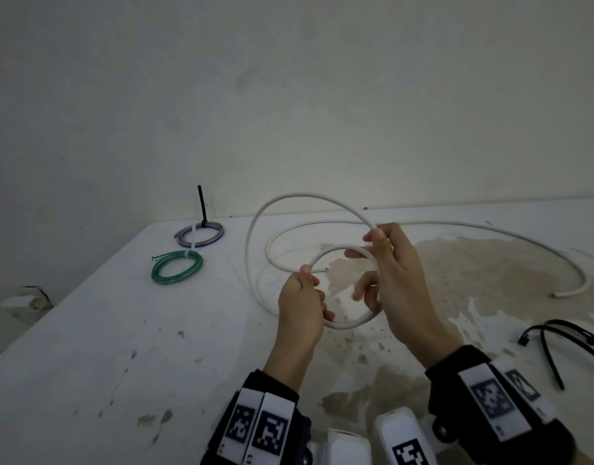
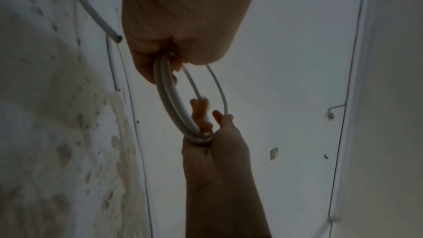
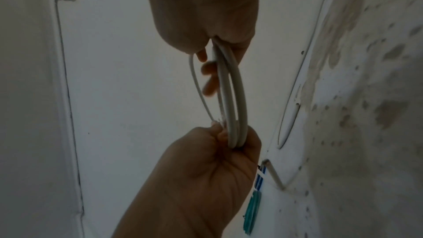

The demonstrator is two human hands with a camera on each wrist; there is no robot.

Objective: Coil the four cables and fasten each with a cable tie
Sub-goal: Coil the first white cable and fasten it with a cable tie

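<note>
A thick white cable (image 1: 288, 198) is partly wound into a small coil (image 2: 170, 100) held above the table between both hands. My left hand (image 1: 305, 283) grips the coil's left side with curled fingers. My right hand (image 1: 372, 245) pinches the coil's upper right, where a large loose loop rises toward the wall. The rest of the cable trails over the table to its free end (image 1: 570, 292) at the right. A green coil (image 1: 176, 271) and a blue-grey coil (image 1: 200, 234) lie tied at the back left. In the right wrist view the left hand (image 3: 219, 144) clasps several turns.
Loose black cable ties (image 1: 557, 337) lie at the right front. The white table (image 1: 121, 347) has brown stains across its right half and ends at a wall behind. A black tie tail (image 1: 201, 206) sticks up from the blue-grey coil.
</note>
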